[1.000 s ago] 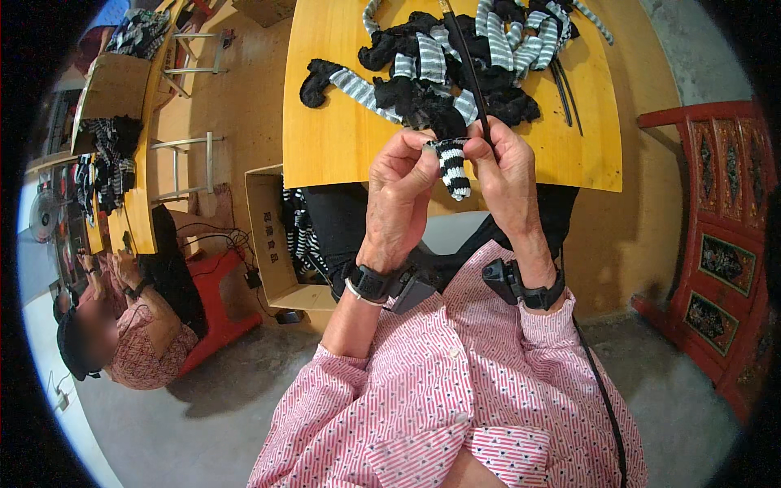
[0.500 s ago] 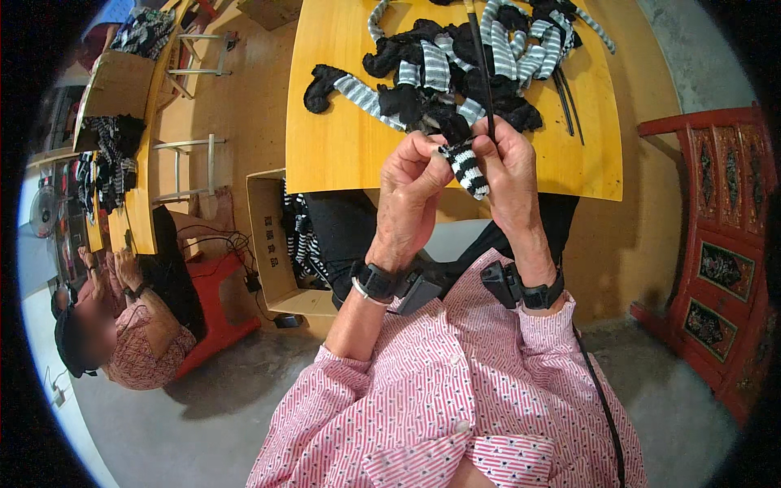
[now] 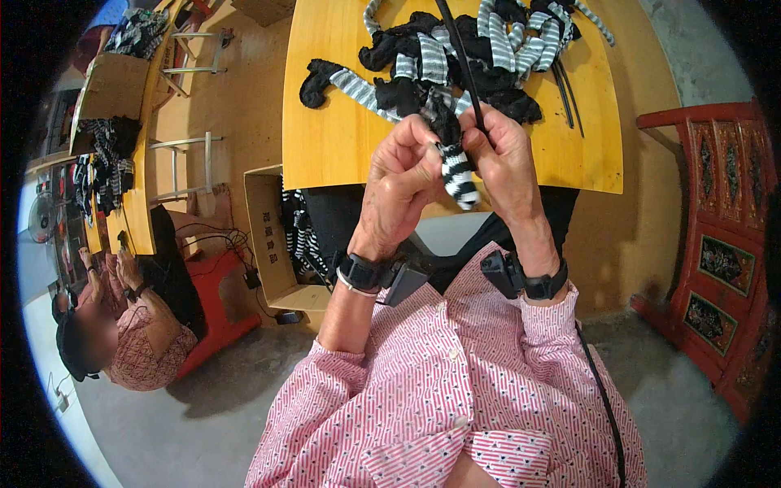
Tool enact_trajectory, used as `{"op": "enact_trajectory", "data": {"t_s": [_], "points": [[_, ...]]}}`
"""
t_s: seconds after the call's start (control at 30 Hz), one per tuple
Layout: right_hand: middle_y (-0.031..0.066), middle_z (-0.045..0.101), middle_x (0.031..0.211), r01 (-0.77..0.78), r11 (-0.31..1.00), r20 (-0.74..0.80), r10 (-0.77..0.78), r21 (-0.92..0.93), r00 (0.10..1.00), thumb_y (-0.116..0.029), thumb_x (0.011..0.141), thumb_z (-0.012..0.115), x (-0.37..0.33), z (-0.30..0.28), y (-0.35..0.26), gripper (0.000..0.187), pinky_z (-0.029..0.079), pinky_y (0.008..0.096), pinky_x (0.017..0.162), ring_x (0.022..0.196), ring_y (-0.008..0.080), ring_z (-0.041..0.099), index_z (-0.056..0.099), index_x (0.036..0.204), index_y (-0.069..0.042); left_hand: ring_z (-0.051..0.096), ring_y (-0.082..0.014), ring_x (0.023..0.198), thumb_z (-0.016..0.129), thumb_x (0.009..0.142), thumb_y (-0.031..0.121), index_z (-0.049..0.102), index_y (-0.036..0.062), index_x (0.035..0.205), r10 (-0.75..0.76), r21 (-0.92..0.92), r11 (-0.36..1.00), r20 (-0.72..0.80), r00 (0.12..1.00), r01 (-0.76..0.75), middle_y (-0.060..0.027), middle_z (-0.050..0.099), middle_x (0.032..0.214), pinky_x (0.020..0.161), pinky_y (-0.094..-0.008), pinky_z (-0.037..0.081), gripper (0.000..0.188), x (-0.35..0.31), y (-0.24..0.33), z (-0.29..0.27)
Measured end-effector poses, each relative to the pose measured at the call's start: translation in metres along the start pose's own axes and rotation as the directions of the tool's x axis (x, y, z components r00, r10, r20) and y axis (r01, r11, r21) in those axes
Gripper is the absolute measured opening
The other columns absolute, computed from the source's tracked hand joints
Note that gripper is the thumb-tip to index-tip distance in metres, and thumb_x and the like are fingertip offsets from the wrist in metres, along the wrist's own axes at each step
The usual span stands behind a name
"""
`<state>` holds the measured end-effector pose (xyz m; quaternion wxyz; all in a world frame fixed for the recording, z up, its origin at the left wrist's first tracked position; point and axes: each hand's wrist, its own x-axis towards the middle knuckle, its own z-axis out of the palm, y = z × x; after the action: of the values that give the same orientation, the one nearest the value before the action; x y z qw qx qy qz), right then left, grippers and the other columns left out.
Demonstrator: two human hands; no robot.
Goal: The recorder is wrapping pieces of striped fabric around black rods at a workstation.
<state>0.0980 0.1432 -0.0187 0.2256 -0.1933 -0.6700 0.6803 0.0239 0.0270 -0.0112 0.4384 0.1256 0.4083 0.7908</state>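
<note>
A: Item one, the knitted piece, black-and-white striped?
B: We list the striped knit piece (image 3: 460, 180) between the two hands, over the near edge of the table (image 3: 333, 154), its rounded white end pointing down toward the wearer.

A: Left hand (image 3: 401, 180)?
B: Grip pinching the piece's upper edge between thumb and fingers; black band at the wrist.

A: Right hand (image 3: 506, 163)?
B: Grip closed about the lower part of a long black rod (image 3: 461, 57), thumb beside the knit; rod slanting up and away over the table. We cannot tell whether these fingertips also pinch the fabric.

A: Black cloth between the hands?
B: Seen; we cannot tell whether it belongs to the striped piece.

A: Stock on the table?
B: One loose heap of knitwear (image 3: 434, 58), black with grey-and-white stripes, on the far half. To its right, thin black rods (image 3: 564, 93), lying close together.

A: Surroundings?
B: We enter one cardboard box (image 3: 264, 236), left of the wearer's legs, striped knits inside; one red wooden furniture piece (image 3: 716, 252), decorated panels, far right; one co-worker (image 3: 154, 346), seated at left.
</note>
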Motion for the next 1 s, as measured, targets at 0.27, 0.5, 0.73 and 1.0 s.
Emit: {"op": "enact_trajectory", "data": {"t_s": [0.27,0.5,0.73,1.0], "points": [[-0.0034,0.048,0.072,-0.046,0.984,0.137,0.023,0.172,0.99,-0.008,0.081,0.054,-0.001,-0.005,-0.007,0.007,0.039,0.0192,0.063,0.068,0.0053,0.044,0.051,0.083,-0.003,0.048,-0.0057,0.052,0.053,0.084,0.007,0.044,0.0051,0.085,0.012,-0.006,1.0,0.026,1.0,-0.012,-0.0009,0.052,0.07,0.045,-0.0163,0.04,0.009,0.0,0.004,0.0],[-0.0034,0.046,0.069,-0.03,0.995,0.128,0.018,0.093,0.992,-0.014,0.08,0.059,-0.001,-0.004,-0.005,0.015,0.038,0.0201,0.06,0.066,0.0051,0.043,0.049,0.078,-0.003,0.05,-0.0055,0.054,0.05,0.085,0.006,0.045,0.005,0.088,0.051,0.026,0.998,-0.095,0.994,-0.049,-0.0012,0.052,0.07,0.046,-0.016,0.042,0.006,0.0,0.006,0.011],[-0.0004,0.047,0.068,0.109,0.994,-0.012,-0.109,0.005,0.994,-0.009,0.082,0.054,0.002,-0.001,-0.004,0.01,0.039,0.0211,0.06,0.064,0.0068,0.044,0.048,0.078,-0.002,0.053,-0.0067,0.057,0.049,0.085,0.002,0.048,0.0025,0.106,0.153,0.226,0.962,0.022,0.988,-0.154,-0.0045,0.055,0.08,0.051,-0.0172,0.045,0.021,-0.003,0.008,0.01],[0.0006,0.049,0.067,0.177,0.984,0.006,-0.176,-0.039,0.984,-0.005,0.082,0.05,0.004,-0.002,-0.006,0.007,0.04,0.0223,0.057,0.063,0.0078,0.046,0.047,0.077,-0.002,0.057,-0.0097,0.063,0.053,0.082,-0.001,0.049,-0.0018,0.102,0.048,0.363,0.93,0.057,0.997,-0.065,-0.0054,0.056,0.083,0.059,-0.0199,0.049,0.021,-0.003,0.014,0.005]]}}
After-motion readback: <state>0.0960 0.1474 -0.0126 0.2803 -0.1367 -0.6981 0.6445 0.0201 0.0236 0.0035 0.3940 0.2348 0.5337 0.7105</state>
